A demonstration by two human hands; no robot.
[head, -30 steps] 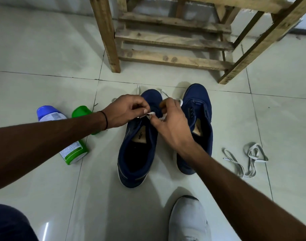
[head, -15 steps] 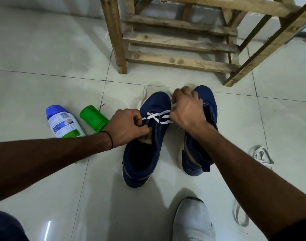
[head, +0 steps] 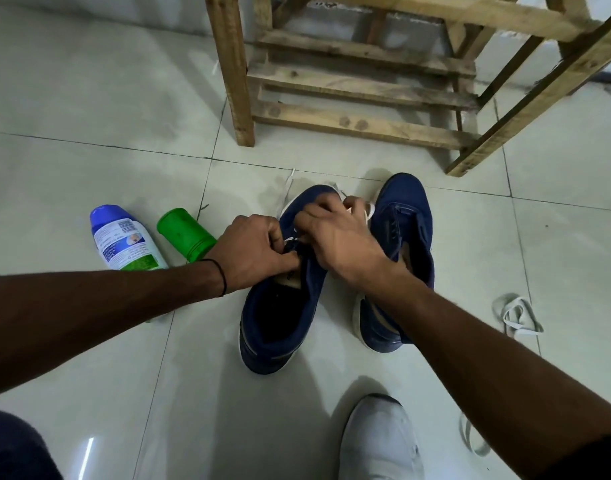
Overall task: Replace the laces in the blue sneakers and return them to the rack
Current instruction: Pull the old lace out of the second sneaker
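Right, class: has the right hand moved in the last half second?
Yes. The right hand has pulled back from the grout line toward the person and shifted left, off the toe of the right sneaker to the lace on the left sneaker.

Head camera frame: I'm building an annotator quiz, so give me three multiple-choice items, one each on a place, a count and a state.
1. Where is the blue-capped bottle? A. between the blue sneakers B. on the floor, left of them C. inside one of them
2. How many blue sneakers are in view? A. one B. two C. three
3. What is the left hand doing? A. lying flat on the floor B. holding the bottle C. pinching the white lace with curled fingers

1 B: it lies on the floor left of both. 2 B: a pair stands side by side. 3 C: its fingers curl on the lace.
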